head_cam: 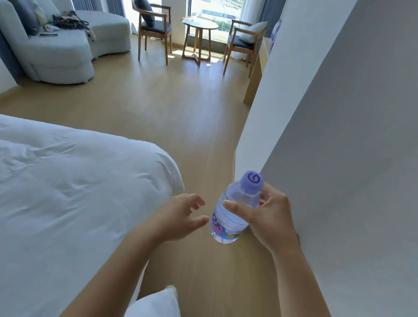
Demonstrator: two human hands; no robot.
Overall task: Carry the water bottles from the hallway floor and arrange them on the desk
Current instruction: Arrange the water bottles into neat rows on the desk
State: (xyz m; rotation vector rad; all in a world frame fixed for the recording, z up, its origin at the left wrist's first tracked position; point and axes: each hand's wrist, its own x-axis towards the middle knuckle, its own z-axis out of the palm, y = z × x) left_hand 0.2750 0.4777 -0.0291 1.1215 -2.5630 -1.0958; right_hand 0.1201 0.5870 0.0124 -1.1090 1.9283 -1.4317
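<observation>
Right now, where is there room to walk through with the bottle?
The wood floor is bare between the white bed and the wall corner, widening toward the chairs. It is tightest beside the bed, where the right hand holds the bottle.

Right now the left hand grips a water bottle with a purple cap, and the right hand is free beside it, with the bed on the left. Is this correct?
Not quite: the hands are swapped. In the head view the right hand grips the water bottle with the purple cap, and the left hand is free beside it, fingers spread. The bed is indeed on the left.
</observation>
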